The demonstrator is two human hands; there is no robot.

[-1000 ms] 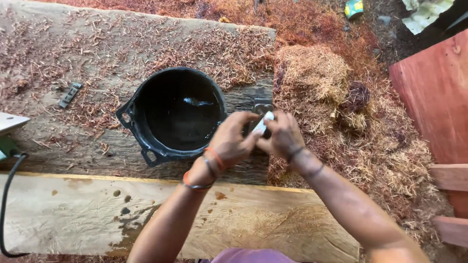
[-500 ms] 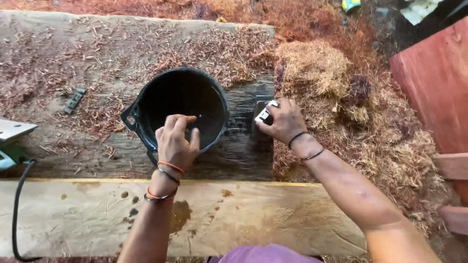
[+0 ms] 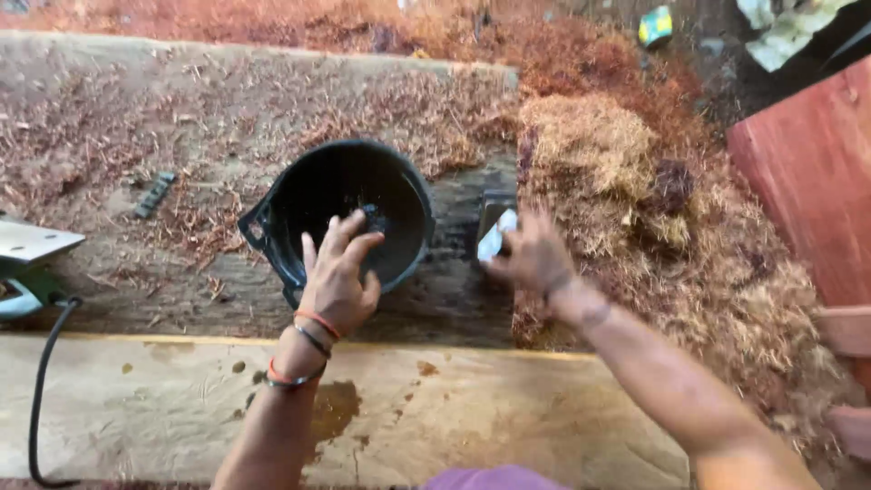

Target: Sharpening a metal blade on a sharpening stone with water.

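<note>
In the head view, a round black pot (image 3: 340, 213) with stubby lugs on its rim sits at the centre of the frame on a weathered plank bench (image 3: 136, 136) strewn with reddish wood shavings. The left hand (image 3: 337, 277) lies over the pot's near rim, fingers spread loosely and curling toward the inside, gripping nothing that can be made out. The right hand (image 3: 535, 259) is right of centre, blurred, and pinches a small white object (image 3: 497, 238) just beside a dark little block on the bench. The pot looks rigid and thick-walled, probably heavy for its size and not fragile; its dull surface should give a fair grip, and the rim or the lugs at its left side seem the natural places to take hold, with two hands if it is loaded. The white object appears light and thin, easy to pinch, though motion blur hides what it is. The pot's inside is dark, and a small glint near the fingertips cannot be identified. A heap of pale shavings (image 3: 590, 145) fills the upper right; a red board (image 3: 807, 172) is cut off by the right edge; a grey tool with a black cable (image 3: 41, 390) is cropped at the left; a small dark bar (image 3: 154, 193) lies in the upper left.
</note>
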